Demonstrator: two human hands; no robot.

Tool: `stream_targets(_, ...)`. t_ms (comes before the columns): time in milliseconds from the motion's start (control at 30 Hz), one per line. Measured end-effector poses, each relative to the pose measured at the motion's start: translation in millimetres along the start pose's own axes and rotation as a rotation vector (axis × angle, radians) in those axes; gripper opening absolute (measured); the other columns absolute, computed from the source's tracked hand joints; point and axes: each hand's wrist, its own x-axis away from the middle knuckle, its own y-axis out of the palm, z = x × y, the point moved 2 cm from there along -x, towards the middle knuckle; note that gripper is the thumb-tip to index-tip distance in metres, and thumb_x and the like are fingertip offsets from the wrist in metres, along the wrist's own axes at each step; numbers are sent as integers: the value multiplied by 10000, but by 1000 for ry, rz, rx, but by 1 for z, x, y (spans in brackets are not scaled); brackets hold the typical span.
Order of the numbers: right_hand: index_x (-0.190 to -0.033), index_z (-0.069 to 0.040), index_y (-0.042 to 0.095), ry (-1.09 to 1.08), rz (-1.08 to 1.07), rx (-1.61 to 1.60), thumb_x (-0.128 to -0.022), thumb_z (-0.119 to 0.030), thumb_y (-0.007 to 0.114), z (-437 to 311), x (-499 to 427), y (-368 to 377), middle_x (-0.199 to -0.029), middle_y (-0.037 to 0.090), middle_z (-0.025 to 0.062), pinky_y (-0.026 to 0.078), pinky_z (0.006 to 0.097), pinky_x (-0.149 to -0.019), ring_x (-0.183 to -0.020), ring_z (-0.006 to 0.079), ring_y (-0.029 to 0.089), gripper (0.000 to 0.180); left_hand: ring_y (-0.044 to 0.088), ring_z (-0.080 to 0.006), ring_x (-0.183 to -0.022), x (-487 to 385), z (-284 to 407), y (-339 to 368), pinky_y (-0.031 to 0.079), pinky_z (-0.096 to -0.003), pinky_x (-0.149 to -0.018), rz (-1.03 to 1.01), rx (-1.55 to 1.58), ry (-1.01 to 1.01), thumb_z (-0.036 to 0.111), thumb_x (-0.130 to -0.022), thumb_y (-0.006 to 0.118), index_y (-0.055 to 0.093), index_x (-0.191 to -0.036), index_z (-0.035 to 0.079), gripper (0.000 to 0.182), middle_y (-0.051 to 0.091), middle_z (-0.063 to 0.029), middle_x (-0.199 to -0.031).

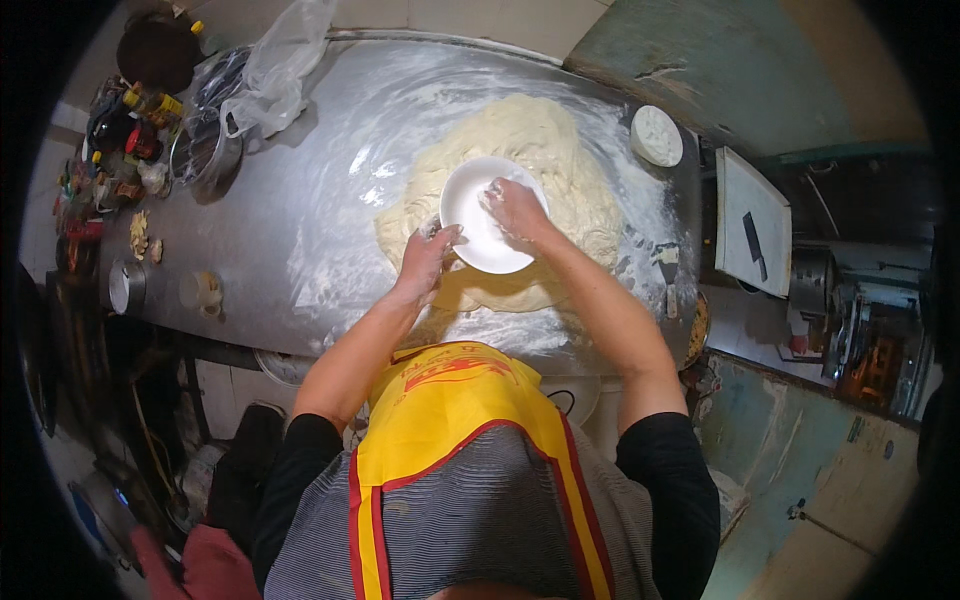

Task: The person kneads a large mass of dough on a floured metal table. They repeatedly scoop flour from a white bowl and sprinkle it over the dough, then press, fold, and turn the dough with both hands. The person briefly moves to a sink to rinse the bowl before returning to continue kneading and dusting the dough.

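Observation:
A white bowl (480,251) is held over a large mass of pale dough (517,127) spread on a floured metal worktop (262,195). My left hand (426,259) grips the bowl's left rim, thumb on the inner side. Inside the bowl is my right hand (516,210), its fingers curled and dusted with white powder. Whether those fingers hold anything is hidden. Some white powder seems to lie in the bowl, though it blends with the white surface. Flour is smeared on the metal around the dough.
At the right stand a bowl of white flour (657,136) and a dough scraper (669,277). Beyond the edge, a cleaver (754,244) lies on a white tray (727,217). Bottles (154,105), a metal pot (206,154), a mug (201,292) and a metal cup (126,286) occupy the left.

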Motion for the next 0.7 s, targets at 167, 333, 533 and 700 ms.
stream_targets(167,-882,-73,561,465,-137,-1359,-1013,-256,513,25,-10,15,-669,520,39,340,248,-373,-465,114,454,231,618,-123,-834,-1,-3,0,499,-290,-675,6,-18,-67,203,-918,663,605,-1207,34,339,672,-54,-983)
stream_targets(333,-840,-94,540,376,-38,-1706,-1004,-237,511,46,-25,-1,-636,477,33,281,233,-382,-503,109,436,220,642,-137,-832,11,5,-33,513,-283,-670,83,-19,-32,207,-927,654,578,-1245,26,374,675,-68,-987)
stream_targets(533,-945,-12,626,336,108,-854,-971,-142,585,74,-58,17,-665,552,48,424,276,-401,-469,146,496,140,653,-151,-847,40,6,-91,500,-276,-689,285,41,20,232,-934,641,641,-1122,-21,315,699,-80,-946)
stream_targets(700,-1094,-35,669,-321,421,540,-921,-253,641,64,-111,31,-1037,667,189,508,442,-869,-959,338,651,280,653,-140,-823,60,8,-130,496,-274,-688,376,94,61,226,-952,620,662,-1085,-8,273,702,-64,-963)
